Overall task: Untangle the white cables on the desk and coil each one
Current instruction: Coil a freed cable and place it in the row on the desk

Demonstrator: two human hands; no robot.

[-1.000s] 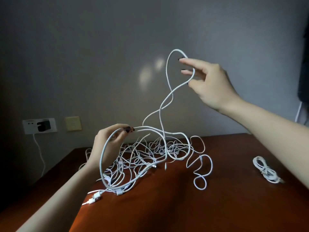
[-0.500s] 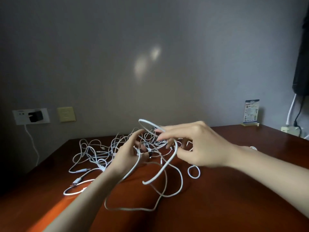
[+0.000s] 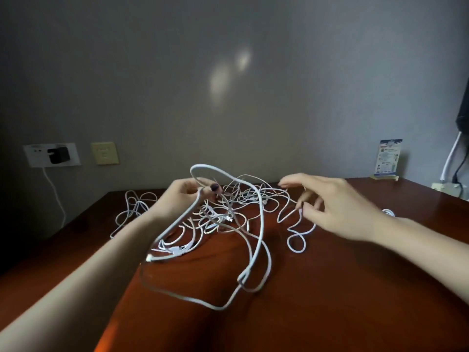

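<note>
Left hand (image 3: pixel 186 198): closed grip, thumb and fingertips pinching the thick white cable (image 3: pixel 260 224) just above the tangle.

From that pinch the cable arches up and to the right, then drops toward the near side. It ends in a wide slack loop lying on the bare worktop (image 3: pixel 342 301), nearer than everything else.

Right hand (image 3: pixel 340 209): palm down over the right edge of the pile, fingers spread and loosely curled. No strand visibly pinched. Fingertips sit just beside a thin strand (image 3: pixel 291 232) that curls into a small loop on the near right. Actual contact is too blurred to call.

Tangle of white cables (image 3: pixel 236 204): centre of the worktop, between the two hands, many thin strands crossing. Several connector ends (image 3: pixel 175 250) are bunched at its near-left edge, and a few loose loops trail off to the far left.

A bit of another white cable (image 3: pixel 389 212) shows behind the right wrist, mostly hidden.

Back wall: socket with black adapter (image 3: pixel 59 154) and hanging white lead on the far left, beige wall plate (image 3: pixel 104 153) beside it. A card stand (image 3: pixel 388 158) stands far right on the worktop.
</note>
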